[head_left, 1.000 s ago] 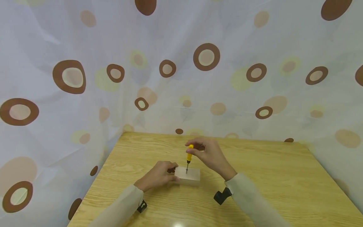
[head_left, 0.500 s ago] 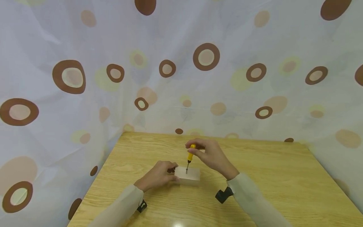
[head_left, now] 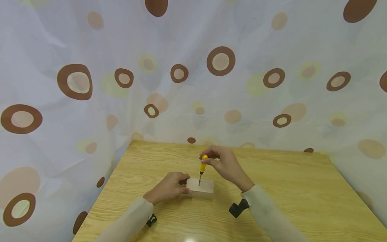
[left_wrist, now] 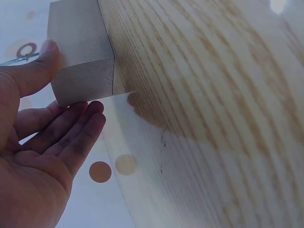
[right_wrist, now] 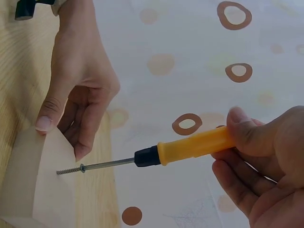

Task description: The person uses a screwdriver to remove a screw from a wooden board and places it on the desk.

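A pale wooden block (head_left: 204, 194) lies on the table, and my left hand (head_left: 168, 188) grips its left end between thumb and fingers. From the block's top face a screw (right_wrist: 69, 170) stands up, its thread largely exposed in the right wrist view. The tip of a yellow-handled screwdriver (right_wrist: 194, 146) meets the screw head. My right hand (head_left: 225, 164) pinches the upper end of that handle between thumb and fingertips, and the tool leans slightly to the right. In the left wrist view, the thumb (left_wrist: 40, 69) presses against the block's edge.
The wood-grain table (head_left: 281, 188) stretches out on both sides of the block. Behind it and along the sides hangs a white sheet (head_left: 242, 87) with brown and beige spots. Dark camera mounts (head_left: 239, 208) sit at both wrists.
My right hand and the top of the screwdriver handle have shifted slightly, and the handle's tilt has changed a little. The left hand and block stay in place.
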### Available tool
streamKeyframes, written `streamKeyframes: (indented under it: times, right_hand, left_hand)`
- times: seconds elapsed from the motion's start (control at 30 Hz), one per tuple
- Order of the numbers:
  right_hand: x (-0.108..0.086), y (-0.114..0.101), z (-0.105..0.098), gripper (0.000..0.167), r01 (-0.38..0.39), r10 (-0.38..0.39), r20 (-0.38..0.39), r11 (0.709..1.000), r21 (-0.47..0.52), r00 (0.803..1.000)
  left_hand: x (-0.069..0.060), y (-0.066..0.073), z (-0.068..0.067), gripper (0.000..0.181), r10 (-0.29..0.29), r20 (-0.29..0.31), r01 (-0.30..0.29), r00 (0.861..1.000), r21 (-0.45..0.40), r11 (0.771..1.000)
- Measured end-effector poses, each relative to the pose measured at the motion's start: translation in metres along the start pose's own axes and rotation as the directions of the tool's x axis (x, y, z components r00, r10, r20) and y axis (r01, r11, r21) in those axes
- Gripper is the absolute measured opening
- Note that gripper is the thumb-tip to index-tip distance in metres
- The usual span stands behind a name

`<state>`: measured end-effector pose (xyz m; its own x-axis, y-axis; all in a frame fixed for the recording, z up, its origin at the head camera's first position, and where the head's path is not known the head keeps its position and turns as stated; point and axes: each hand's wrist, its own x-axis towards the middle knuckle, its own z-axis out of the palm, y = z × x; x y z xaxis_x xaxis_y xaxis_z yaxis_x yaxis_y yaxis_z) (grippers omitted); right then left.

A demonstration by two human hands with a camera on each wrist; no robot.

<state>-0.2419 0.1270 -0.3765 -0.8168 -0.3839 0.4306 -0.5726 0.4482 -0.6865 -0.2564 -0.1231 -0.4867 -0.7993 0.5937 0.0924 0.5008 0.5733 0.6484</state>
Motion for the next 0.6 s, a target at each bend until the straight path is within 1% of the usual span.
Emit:
streamKeyframes:
  times: [0.1, 0.27, 0.37, 0.43, 0.5, 0.6]
  right_hand:
    - [-0.0003, 0.0005, -0.001, 0.012, 0.003, -0.003, 0.015, 1.0, 0.003, 1.0]
    - [-0.0025, 0.0026, 0.004, 0.018, -0.024, 0.024, -0.062, 1.0, -0.002, 0.998]
    - [-0.0039, 0.0022, 0.0042, 0.018, -0.022, 0.02, -0.083, 1.0, -0.021, 0.996]
    - [-0.0036, 0.0009, 0.0025, 0.016, 0.0, -0.001, -0.065, 1.0, -0.024, 0.998]
    - [-0.003, -0.0014, 0.0, 0.016, 0.02, -0.021, -0.028, 1.0, -0.015, 0.999]
    - [-0.0021, -0.0039, -0.0024, 0.019, 0.029, -0.029, 0.014, 1.0, 0.006, 0.999]
  left_hand:
    - [0.0001, 0.0, 0.0006, 0.053, 0.009, 0.001, -0.009, 1.0, 0.004, 1.0]
    - [0.0005, -0.0003, 0.0014, 0.053, 0.024, 0.001, -0.024, 1.0, 0.005, 1.0]
    - [0.0001, -0.0005, 0.0022, 0.053, 0.025, 0.003, -0.025, 1.0, 0.004, 1.0]
    - [-0.0005, -0.0006, 0.0022, 0.054, 0.02, 0.002, -0.02, 1.0, 0.003, 1.0]
    - [-0.0008, -0.0006, 0.0018, 0.054, 0.015, -0.001, -0.015, 1.0, 0.001, 1.0]
    - [-0.0007, -0.0008, 0.0011, 0.052, 0.007, -0.002, -0.007, 1.0, -0.002, 1.0]
